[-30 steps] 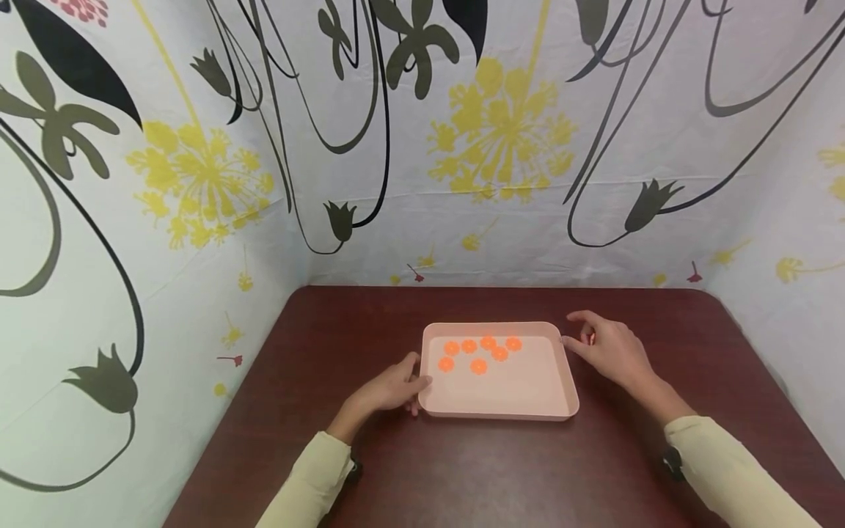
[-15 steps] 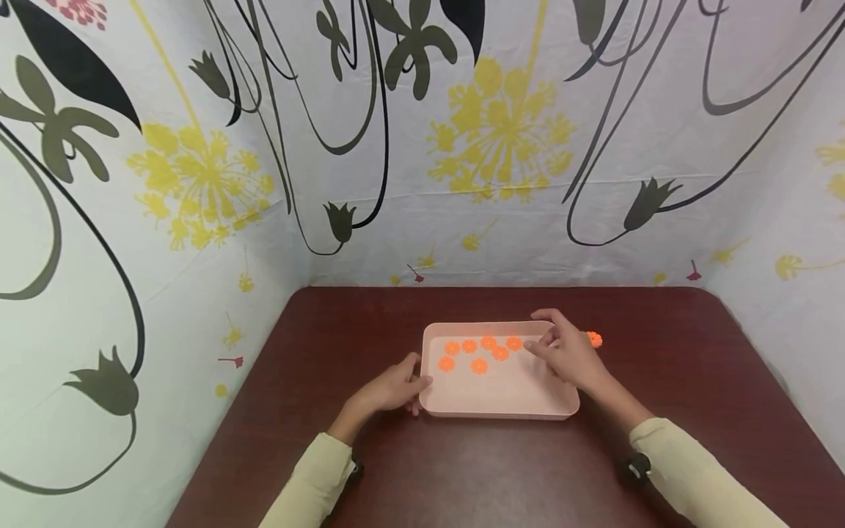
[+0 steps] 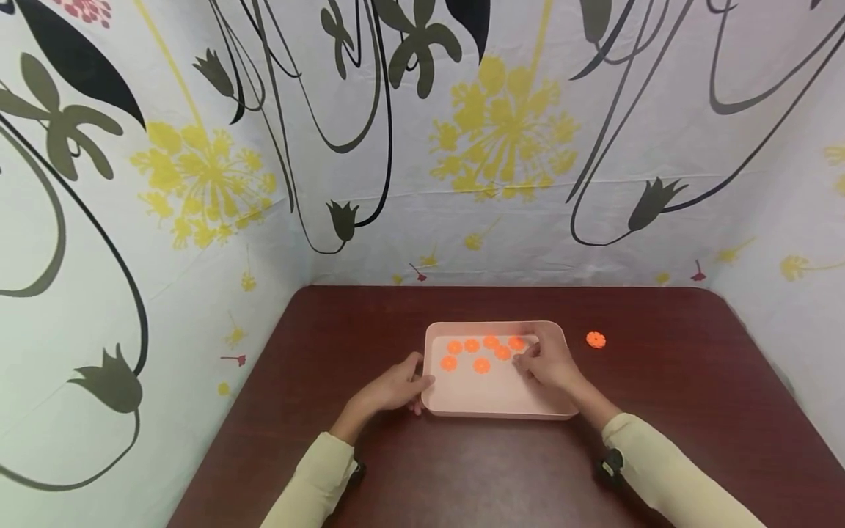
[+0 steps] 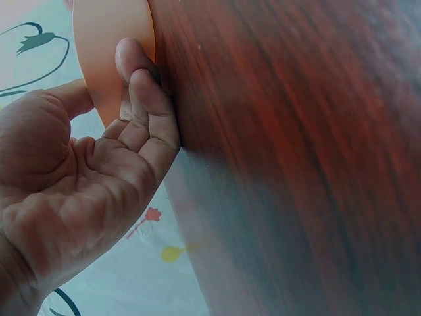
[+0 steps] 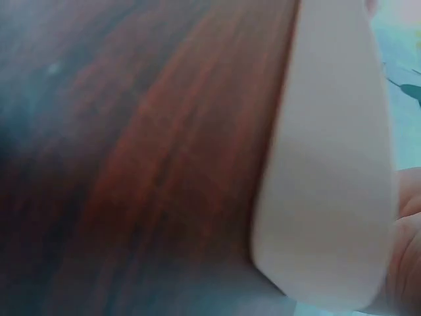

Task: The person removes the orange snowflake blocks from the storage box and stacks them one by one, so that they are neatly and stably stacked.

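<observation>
A shallow peach tray (image 3: 475, 400) lies on the table with several flower-shaped orange slices (image 3: 482, 365), like carrot slices, mostly toward its back. My left hand (image 3: 394, 384) holds the tray's left end, thumb over the rim and other fingers outside. In the left wrist view, curled fingers of the left hand (image 4: 122, 141) press at the tray's outer wall (image 4: 112, 59). Over the tray's right half, my right hand (image 3: 551, 363) points down, its fingertips close by the rightmost slices; whether they pinch a slice I cannot tell. The tray wall (image 5: 329, 145) mostly hides the right hand (image 5: 404, 243) in its wrist view.
One more orange flower-shaped piece (image 3: 595, 339) lies on the dark wood table (image 3: 502, 469), right of the tray. A white patterned cloth (image 3: 396, 147) hangs behind the table and along its sides. Both sleeved forearms come in from the front.
My right hand has moved left from beside the tray to over its right half, uncovering the orange piece on the table. The left hand has kept its hold on the tray's left end.
</observation>
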`<state>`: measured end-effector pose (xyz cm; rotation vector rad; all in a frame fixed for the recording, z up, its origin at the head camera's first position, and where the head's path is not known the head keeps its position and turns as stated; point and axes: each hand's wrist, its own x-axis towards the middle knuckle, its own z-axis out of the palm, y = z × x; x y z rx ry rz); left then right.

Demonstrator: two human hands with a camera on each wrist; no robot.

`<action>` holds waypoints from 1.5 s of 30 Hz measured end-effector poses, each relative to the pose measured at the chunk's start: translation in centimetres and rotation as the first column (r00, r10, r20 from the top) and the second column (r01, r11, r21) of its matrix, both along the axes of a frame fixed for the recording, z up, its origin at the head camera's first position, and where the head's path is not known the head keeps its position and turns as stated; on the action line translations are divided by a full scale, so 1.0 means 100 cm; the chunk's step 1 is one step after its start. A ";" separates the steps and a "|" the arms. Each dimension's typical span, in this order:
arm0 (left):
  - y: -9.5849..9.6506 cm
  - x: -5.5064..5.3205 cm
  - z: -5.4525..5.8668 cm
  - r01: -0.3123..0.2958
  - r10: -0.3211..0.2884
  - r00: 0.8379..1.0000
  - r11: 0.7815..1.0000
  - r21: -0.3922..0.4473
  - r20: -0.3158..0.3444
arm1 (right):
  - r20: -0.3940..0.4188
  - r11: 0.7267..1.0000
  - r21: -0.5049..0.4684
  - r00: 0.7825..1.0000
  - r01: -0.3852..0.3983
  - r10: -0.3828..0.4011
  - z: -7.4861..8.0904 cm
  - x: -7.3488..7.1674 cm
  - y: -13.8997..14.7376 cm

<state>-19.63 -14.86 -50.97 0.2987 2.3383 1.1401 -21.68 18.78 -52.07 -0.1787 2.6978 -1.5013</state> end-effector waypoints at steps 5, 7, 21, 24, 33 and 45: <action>-0.001 0.000 0.000 0.002 -0.002 1.000 1.000 0.009 -0.007 | -0.077 0.999 0.035 0.997 0.014 -0.011 -0.005 -0.003 -0.002; -0.002 0.000 0.000 0.001 -0.001 1.000 1.000 0.010 -0.007 | -0.113 0.997 0.078 0.994 0.020 -0.011 -0.006 -0.004 -0.003; 0.001 -0.001 0.000 0.000 0.000 1.000 1.000 0.005 -0.013 | -0.109 0.998 0.053 0.994 0.026 -0.020 -0.009 -0.008 -0.003; 0.001 0.000 0.002 -0.003 0.003 1.000 1.000 0.004 -0.007 | -0.086 1.000 0.026 0.996 0.013 -0.011 -0.009 -0.007 -0.002; 0.001 0.002 0.004 -0.022 0.022 1.000 1.000 0.008 0.014 | -0.053 1.000 -0.012 0.998 0.027 -0.028 -0.014 -0.008 -0.003; 0.001 0.000 -0.001 -0.017 0.017 1.000 1.000 -0.005 -0.006 | -0.208 0.993 0.092 0.977 0.068 -0.047 -0.016 -0.015 -0.008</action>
